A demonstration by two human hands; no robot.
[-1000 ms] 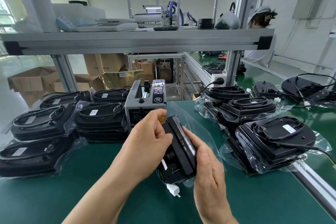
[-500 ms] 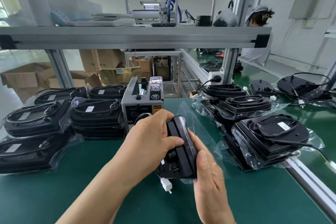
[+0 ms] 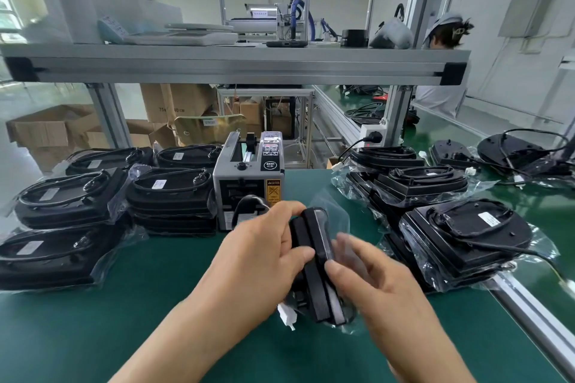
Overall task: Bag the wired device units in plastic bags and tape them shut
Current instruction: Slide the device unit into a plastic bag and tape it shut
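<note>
Green table [image 3: 155, 305] under a metal shelf [image 3: 236, 67] carries bagged black units [image 3: 71, 196] and a grey tape machine [image 3: 249, 183], while the left hand [image 3: 264, 258] grips one unit [image 3: 314, 258] on edge and the right hand [image 3: 389, 295] touches its clear bag [image 3: 333, 202].

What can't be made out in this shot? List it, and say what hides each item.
All in the head view:
1. Right hand: its fingers are motion-blurred, so their hold on the plastic bag is unclear.
2. Device unit: the left hand covers its near face.
3. Tape dispenser: its outlet is partly behind the left hand, so any waiting tape is unseen.
4. Labels on the bagged units: too small to read.
</note>
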